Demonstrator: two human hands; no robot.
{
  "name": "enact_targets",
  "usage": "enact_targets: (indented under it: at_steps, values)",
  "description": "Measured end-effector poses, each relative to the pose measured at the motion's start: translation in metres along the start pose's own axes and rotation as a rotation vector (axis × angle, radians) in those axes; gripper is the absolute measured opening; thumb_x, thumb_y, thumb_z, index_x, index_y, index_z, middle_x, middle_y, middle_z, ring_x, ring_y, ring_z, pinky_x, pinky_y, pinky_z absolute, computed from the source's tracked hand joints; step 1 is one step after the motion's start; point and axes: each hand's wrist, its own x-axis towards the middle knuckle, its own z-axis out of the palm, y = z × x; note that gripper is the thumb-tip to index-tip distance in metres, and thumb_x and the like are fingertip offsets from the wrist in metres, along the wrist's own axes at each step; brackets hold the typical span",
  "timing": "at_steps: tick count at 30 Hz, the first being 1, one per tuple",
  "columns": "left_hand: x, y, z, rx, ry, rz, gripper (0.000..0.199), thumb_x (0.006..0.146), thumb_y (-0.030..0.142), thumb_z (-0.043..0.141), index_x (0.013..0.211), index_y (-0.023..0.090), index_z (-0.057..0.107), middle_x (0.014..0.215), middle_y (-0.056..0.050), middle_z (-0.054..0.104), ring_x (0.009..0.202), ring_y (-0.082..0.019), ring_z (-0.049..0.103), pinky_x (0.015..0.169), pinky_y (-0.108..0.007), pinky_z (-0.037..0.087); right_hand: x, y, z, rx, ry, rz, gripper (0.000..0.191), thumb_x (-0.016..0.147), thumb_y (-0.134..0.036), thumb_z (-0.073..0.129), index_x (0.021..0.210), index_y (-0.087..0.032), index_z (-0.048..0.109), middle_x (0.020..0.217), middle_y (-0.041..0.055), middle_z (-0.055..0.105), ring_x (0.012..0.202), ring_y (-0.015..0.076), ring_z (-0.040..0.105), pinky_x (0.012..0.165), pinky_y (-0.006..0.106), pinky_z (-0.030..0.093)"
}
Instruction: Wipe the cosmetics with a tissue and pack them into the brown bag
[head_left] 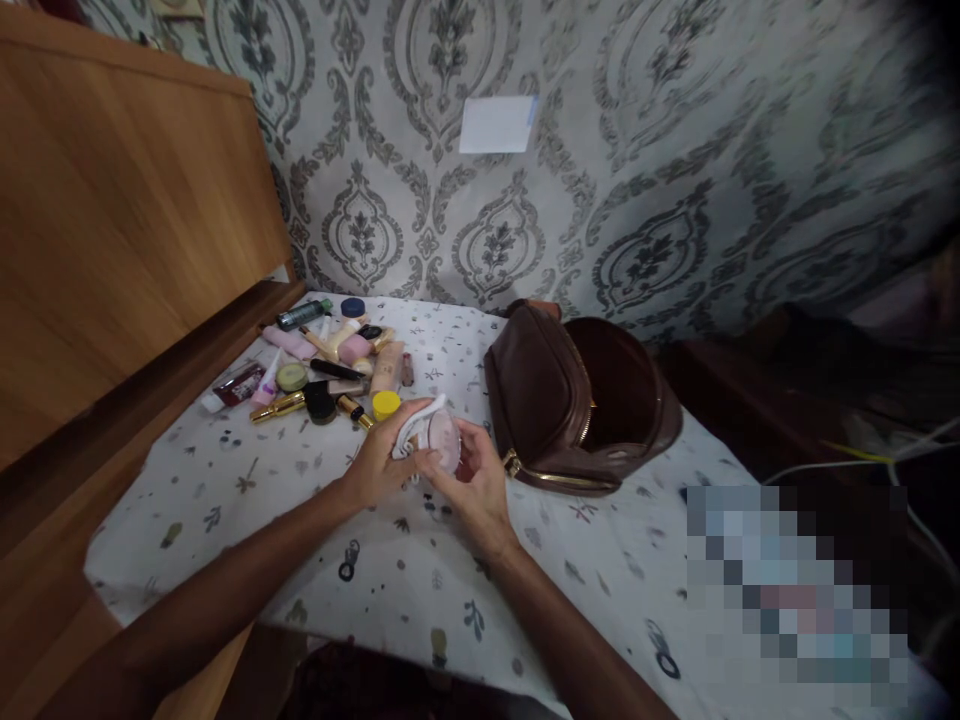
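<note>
A wooden cabinet (142,170) fills the upper left of the frame, beside a table covered by a white patterned cloth (247,540). Left of centre lies a loose cluster of makeup: at its lower left, a dark red tube (241,384) with a white cap; next to it, a pink and white tube (268,380); then a gold tube (277,408), a round green pot (292,376) and a round black case (321,405). At the cluster's upper edge are a dark green bottle (301,315) and a blue-lidded jar (352,308). A beige tube (387,368) lies on its right side, with a yellow lid (386,404) just below.

Near the centre, the left hand (382,455) is curled around a bunched white cloth (409,434), its thumb against a pale pink round container (444,442). The right hand (480,490) has its fingers closed in a narrow grip on the container's right side.

Right of the hands, a brown bag (536,385) sits with its top gaping. Above, a white card (496,125) is on the patterned wall (360,215). A pale cable (817,463) runs across the right of the frame.
</note>
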Motion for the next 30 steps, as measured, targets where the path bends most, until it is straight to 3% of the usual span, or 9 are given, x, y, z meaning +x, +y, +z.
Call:
enact_targets:
  at_steps: [5, 8, 12, 15, 21, 25, 30]
  values:
    - [-0.005, -0.003, 0.000, 0.221, 0.041, 0.221, 0.051, 0.097, 0.048, 0.047, 0.137, 0.016, 0.050, 0.125, -0.014, 0.064, 0.114, -0.025, 0.062, 0.099, -0.037, 0.048, 0.002, 0.002, -0.001, 0.062, 0.062, 0.060, 0.063, 0.056, -0.037, 0.085, 0.110, -0.019, 0.060, 0.113, 0.0102, 0.070, 0.104, 0.0267, 0.066, 0.094, 0.043, 0.053]
    - [-0.008, -0.002, 0.000, 0.369, -0.038, 0.345, 0.055, 0.098, 0.051, 0.042, 0.142, 0.017, 0.046, 0.112, -0.012, 0.067, 0.099, -0.023, 0.065, 0.086, -0.034, 0.054, 0.006, 0.003, -0.004, 0.095, 0.111, 0.080, 0.062, 0.061, -0.041, 0.082, 0.115, -0.018, 0.060, 0.119, 0.0112, 0.069, 0.111, 0.0278, 0.064, 0.101, 0.047, 0.049]
    - [-0.010, 0.000, -0.001, 0.560, -0.110, 0.407, 0.055, 0.098, 0.055, 0.038, 0.138, 0.021, 0.053, 0.098, -0.008, 0.067, 0.083, -0.019, 0.065, 0.071, -0.028, 0.053, 0.011, 0.005, -0.008, 0.100, 0.126, 0.054, 0.061, 0.061, -0.039, 0.081, 0.114, -0.018, 0.060, 0.118, 0.0106, 0.069, 0.111, 0.0281, 0.064, 0.101, 0.048, 0.049]
    - [-0.007, 0.002, -0.005, 0.581, -0.066, 0.395, 0.048, 0.099, 0.049, 0.039, 0.131, 0.020, 0.060, 0.091, -0.007, 0.067, 0.081, -0.019, 0.065, 0.070, -0.027, 0.052, 0.010, 0.007, -0.009, 0.062, 0.105, -0.007, 0.064, 0.057, -0.034, 0.083, 0.114, -0.018, 0.059, 0.115, 0.0100, 0.069, 0.106, 0.0269, 0.065, 0.098, 0.046, 0.051]
    - [0.003, 0.008, -0.013, 0.449, 0.068, 0.179, 0.037, 0.101, 0.035, 0.039, 0.114, 0.017, 0.068, 0.095, -0.008, 0.069, 0.089, -0.019, 0.065, 0.081, -0.029, 0.050, 0.001, 0.007, -0.004, -0.141, -0.043, -0.197, 0.069, 0.059, -0.030, 0.083, 0.123, -0.022, 0.057, 0.119, 0.0090, 0.060, 0.110, 0.0262, 0.060, 0.091, 0.039, 0.054]
    - [0.004, 0.010, -0.012, 0.502, 0.046, 0.147, 0.038, 0.100, 0.038, 0.040, 0.113, 0.017, 0.069, 0.093, -0.007, 0.062, 0.089, -0.020, 0.062, 0.080, -0.031, 0.048, -0.003, 0.004, -0.003, -0.290, -0.125, -0.258, 0.069, 0.064, -0.028, 0.080, 0.129, -0.024, 0.056, 0.116, 0.0087, 0.057, 0.107, 0.0262, 0.060, 0.090, 0.040, 0.054]
    - [-0.002, 0.008, -0.006, 0.599, -0.028, 0.233, 0.051, 0.096, 0.052, 0.042, 0.131, 0.019, 0.061, 0.108, -0.011, 0.056, 0.102, -0.026, 0.055, 0.087, -0.038, 0.047, -0.004, 0.003, -0.002, -0.418, -0.115, -0.294, 0.064, 0.066, -0.025, 0.074, 0.127, -0.022, 0.057, 0.111, 0.0092, 0.060, 0.102, 0.0272, 0.060, 0.090, 0.043, 0.053]
